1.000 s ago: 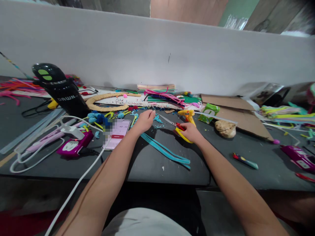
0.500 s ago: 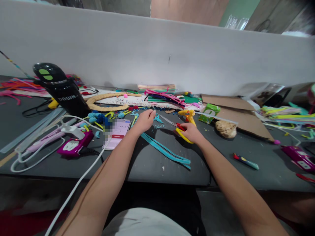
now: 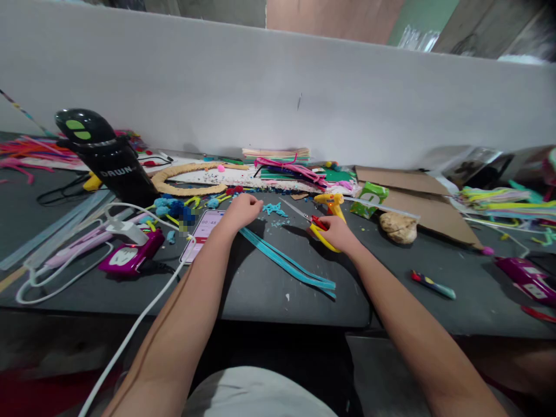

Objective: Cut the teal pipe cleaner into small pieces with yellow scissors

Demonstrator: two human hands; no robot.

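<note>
My right hand [image 3: 335, 233] grips a pair of scissors with red and yellow handles [image 3: 320, 236]. Their blades point away to the upper left, towards a small pile of short light-blue pipe cleaner pieces [image 3: 273, 209]. Just left of that pile is my left hand [image 3: 244, 212], its fingers curled together; what they hold, if anything, is hidden. Long light-blue pipe cleaners [image 3: 289, 267] lie slantwise on the dark table, their far ends close by my left wrist. A phone [image 3: 202, 231] showing a timer lies partly behind my left forearm.
A yellow glue gun [image 3: 330, 202] stands just beyond my right hand, near a green packet [image 3: 369, 200] and a stone-like lump [image 3: 398, 227]. At left are a black bottle [image 3: 115, 168] and a purple power block [image 3: 130, 255] with white cables. A utility knife [image 3: 433, 285] lies at right.
My left hand has moved left, away from the scissors, uncovering more of the cut light-blue pieces and covering more of the phone. My right hand and the scissors have hardly moved.
</note>
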